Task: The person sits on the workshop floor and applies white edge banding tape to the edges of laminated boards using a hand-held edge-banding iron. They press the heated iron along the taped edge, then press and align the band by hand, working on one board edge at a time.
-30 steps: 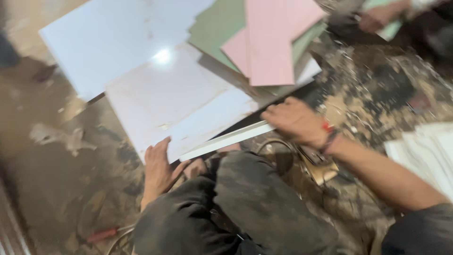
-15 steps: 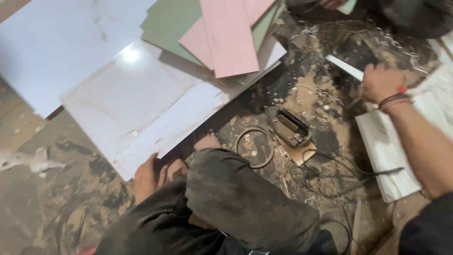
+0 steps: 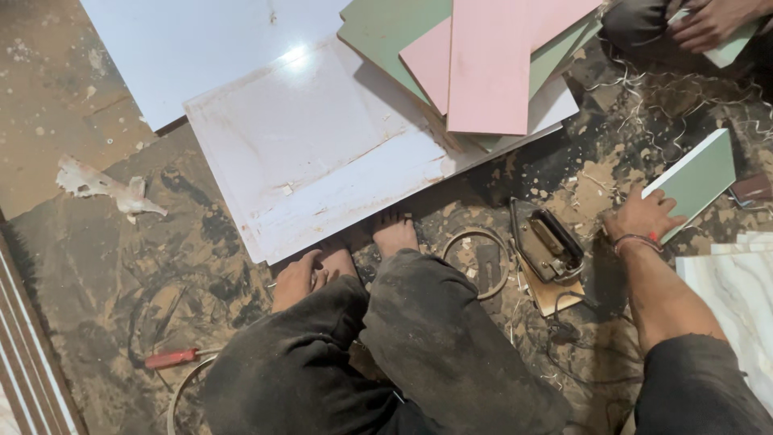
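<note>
While the person squats on a dusty floor [image 3: 97,266] strewn with shavings, the right hand [image 3: 642,219] lies with its fingers spread on the lower corner of a small green panel with a white edge [image 3: 699,179]; the grip is apart, pressing flat rather than clamped on the piece. The panel stretches up and away from that grip, its far end near a dark brown scrap [image 3: 753,189]. Just left of the right hand sits a black electric iron on a wooden block [image 3: 547,254], its cord trailing toward the knee. The left hand [image 3: 296,280] rests on the left foot beside the bare toes, fingers loosely curled and holding nothing; directly ahead of it lies the edge of a large white board [image 3: 322,153]. Beyond that board, pink panels [image 3: 491,64] lie stacked over green ones [image 3: 386,32]. Behind and left of the left hand lies a red-handled screwdriver [image 3: 171,358]. At the top right, another person's hand [image 3: 708,24] touches a pale strip.
</note>
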### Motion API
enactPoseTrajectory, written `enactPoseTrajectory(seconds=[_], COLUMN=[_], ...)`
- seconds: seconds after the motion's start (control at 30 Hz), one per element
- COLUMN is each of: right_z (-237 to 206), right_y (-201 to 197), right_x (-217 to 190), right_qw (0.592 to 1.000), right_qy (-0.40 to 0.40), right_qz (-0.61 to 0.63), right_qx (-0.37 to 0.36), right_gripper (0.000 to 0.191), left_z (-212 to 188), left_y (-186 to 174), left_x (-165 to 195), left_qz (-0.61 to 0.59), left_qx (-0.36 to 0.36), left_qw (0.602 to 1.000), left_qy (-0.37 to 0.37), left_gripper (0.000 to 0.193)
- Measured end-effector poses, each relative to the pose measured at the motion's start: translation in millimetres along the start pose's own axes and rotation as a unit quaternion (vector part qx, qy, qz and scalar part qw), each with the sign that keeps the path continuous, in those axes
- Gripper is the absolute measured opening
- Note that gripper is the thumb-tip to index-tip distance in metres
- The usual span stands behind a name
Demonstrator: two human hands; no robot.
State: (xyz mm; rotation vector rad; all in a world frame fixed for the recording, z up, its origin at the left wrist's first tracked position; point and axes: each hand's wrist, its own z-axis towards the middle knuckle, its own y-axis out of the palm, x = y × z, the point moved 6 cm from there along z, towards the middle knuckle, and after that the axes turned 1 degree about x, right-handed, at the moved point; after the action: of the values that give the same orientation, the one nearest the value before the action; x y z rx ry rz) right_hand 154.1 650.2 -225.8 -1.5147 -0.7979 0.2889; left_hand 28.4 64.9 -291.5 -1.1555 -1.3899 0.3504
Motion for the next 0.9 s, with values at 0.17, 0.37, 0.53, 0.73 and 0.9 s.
enactPoseTrajectory(seconds=[0.17, 0.37, 0.53, 0.73, 0.9], right_z=[8.3, 23.6, -9.1, -121.5, -175.9], right_y=[19.6, 33.5, 11.7, 6.8, 35.1], right_x=[7.1, 12.5, -44.8, -170.9, -215.4], right_qw=[1.0, 0.998, 0.93, 0.875, 0.845], right_qy=[-0.014, -0.016, -0.153, -0.41, -0.509], right_qz=[-0.026, 0.015, 0.327, 0.22, 0.124], right_qx=[0.004, -0.057, 0.07, 0.135, 0.107], right_gripper=[0.077, 0.072, 0.037, 0.045, 0.053], left_z=[0.9, 0.4, -5.8, -13.6, -21.7], left_y=[5.4, 11.7, 11.0, 4.1, -13.5], left_x=[-4.2, -6.7, -6.7, -2.9, 7.4], left_qz=[0.006, -0.005, -0.034, -0.062, -0.117], left_qx=[-0.036, -0.082, -0.083, -0.075, -0.06], left_qw=[0.999, 0.995, 0.994, 0.994, 0.99], left_qy=[-0.023, -0.054, -0.06, -0.055, -0.047], left_gripper=[0.042, 0.041, 0.04, 0.039, 0.038])
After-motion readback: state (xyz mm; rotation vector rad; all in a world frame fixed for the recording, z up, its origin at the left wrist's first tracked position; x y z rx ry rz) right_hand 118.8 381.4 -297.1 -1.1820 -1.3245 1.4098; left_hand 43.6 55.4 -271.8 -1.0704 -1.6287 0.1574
